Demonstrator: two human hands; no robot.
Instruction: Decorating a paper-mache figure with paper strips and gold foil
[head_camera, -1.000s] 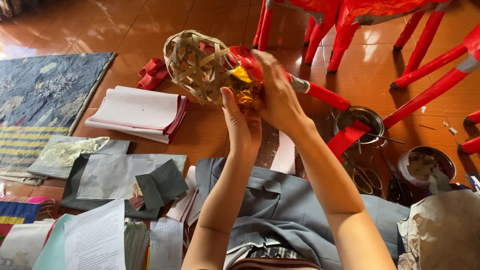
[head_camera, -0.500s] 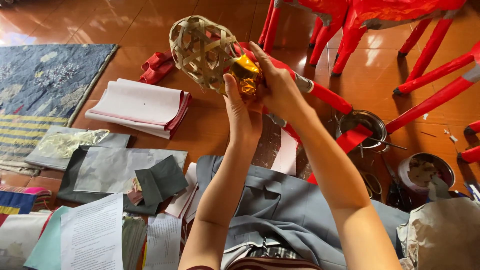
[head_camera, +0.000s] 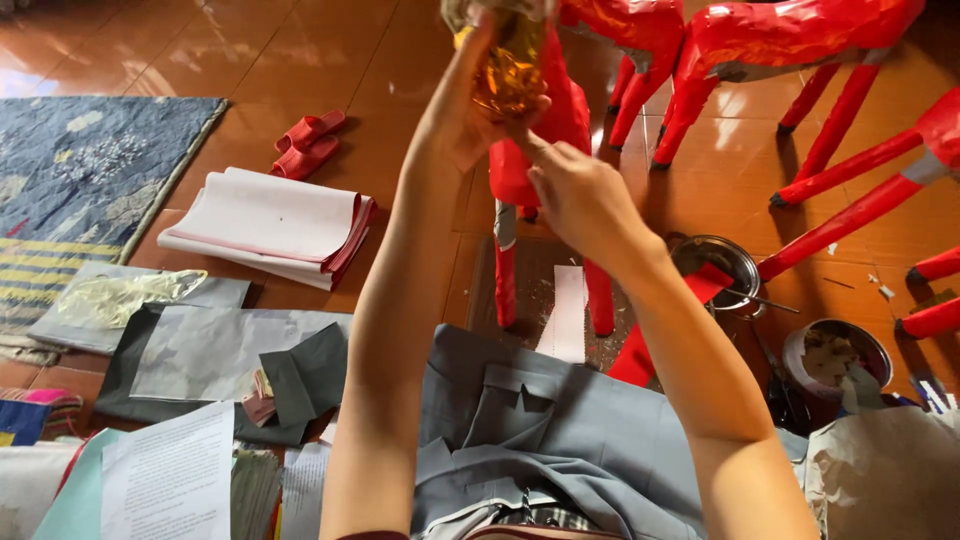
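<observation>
Both my hands are raised in front of me. My left hand (head_camera: 455, 110) grips a woven bamboo frame (head_camera: 470, 12), mostly cut off by the top edge, where crinkled gold foil (head_camera: 505, 75) covers it. My right hand (head_camera: 580, 195) sits just below, with its fingertips pinching the foil's lower edge. Behind the hands, a red paper-covered animal figure (head_camera: 515, 170) stands on thin red legs on a strip of board.
Several more red figures (head_camera: 790, 45) stand at the back right. A stack of white and pink paper (head_camera: 265, 220), red slippers (head_camera: 305, 145), a blue rug (head_camera: 80, 170) and grey sheets (head_camera: 200, 350) lie left. Two metal bowls (head_camera: 715, 255) (head_camera: 835, 355) sit right. My lap (head_camera: 540, 430) is below.
Both hands have lifted the woven frame with the foil up to the top edge of the view. The view is closer, and the red figure's legs show below the hands.
</observation>
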